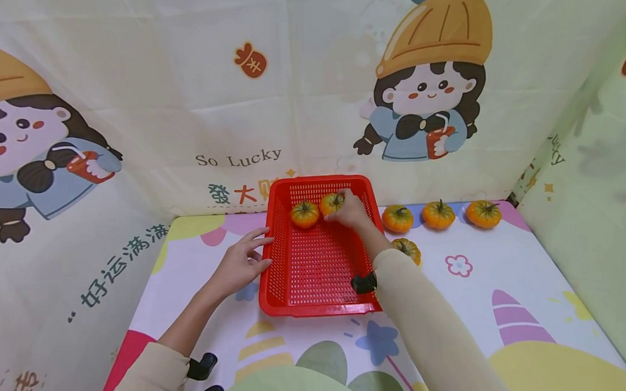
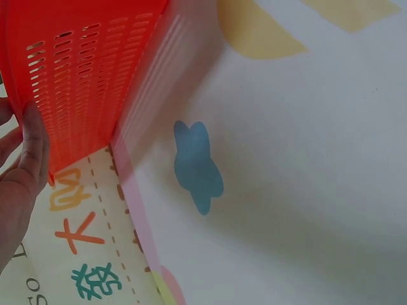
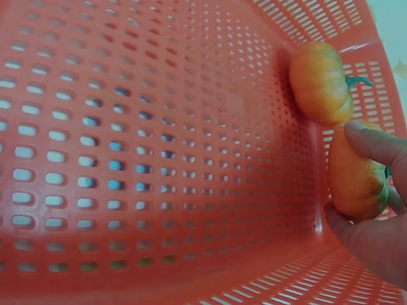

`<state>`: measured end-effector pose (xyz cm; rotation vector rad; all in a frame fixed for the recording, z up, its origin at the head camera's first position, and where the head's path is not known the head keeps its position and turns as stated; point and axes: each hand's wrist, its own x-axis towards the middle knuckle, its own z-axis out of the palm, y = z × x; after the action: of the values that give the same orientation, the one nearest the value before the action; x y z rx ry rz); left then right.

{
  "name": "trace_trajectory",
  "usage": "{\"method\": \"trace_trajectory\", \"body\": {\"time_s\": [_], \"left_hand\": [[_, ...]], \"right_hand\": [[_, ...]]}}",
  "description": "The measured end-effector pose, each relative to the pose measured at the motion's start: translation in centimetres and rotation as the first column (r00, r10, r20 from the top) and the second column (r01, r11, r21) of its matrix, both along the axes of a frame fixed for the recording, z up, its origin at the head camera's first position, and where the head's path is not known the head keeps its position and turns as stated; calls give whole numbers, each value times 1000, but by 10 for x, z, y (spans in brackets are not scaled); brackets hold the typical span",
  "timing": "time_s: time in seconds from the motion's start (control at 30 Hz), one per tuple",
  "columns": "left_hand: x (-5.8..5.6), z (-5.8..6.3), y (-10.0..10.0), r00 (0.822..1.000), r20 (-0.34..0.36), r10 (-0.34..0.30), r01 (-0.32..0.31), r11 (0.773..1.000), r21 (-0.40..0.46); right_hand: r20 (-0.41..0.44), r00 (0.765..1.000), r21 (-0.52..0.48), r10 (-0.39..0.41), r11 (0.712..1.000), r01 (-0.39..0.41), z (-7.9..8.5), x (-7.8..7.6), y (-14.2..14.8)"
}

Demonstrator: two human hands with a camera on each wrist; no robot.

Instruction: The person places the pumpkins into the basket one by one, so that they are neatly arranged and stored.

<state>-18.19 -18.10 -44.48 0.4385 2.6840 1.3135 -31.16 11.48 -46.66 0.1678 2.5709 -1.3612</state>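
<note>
A red perforated plastic basket (image 1: 327, 265) stands on the table. Inside it, at the far end, a small orange pumpkin (image 1: 305, 215) with a green stem sits left of a second small pumpkin (image 1: 332, 204). My right hand (image 1: 352, 210) holds that second pumpkin, with thumb and fingers around it in the right wrist view, close beside the first one. My left hand (image 1: 240, 261) touches the basket's left rim with loosely extended fingers; in the left wrist view its fingertips (image 2: 33, 121) lie against the outer wall.
Right of the basket, a row of small pumpkins stands along the table's back edge: one near the basket (image 1: 397, 219), a middle one (image 1: 438, 215) and a right one (image 1: 483, 214). Another pumpkin (image 1: 407, 250) is partly behind my right forearm. A printed cloth wall (image 1: 309, 119) rises behind.
</note>
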Motion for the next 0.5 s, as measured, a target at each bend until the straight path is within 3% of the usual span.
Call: {"method": "trace_trajectory", "body": {"time_s": [0.27, 0.5], "left_hand": [[0, 1, 0, 1000, 5, -1, 1, 1000, 1], [1, 3, 0, 1000, 4, -5, 5, 1000, 4]], "right_hand": [[78, 997, 17, -25, 1000, 23, -6, -2, 0], [80, 997, 36, -17, 999, 14, -12, -3, -1]]}}
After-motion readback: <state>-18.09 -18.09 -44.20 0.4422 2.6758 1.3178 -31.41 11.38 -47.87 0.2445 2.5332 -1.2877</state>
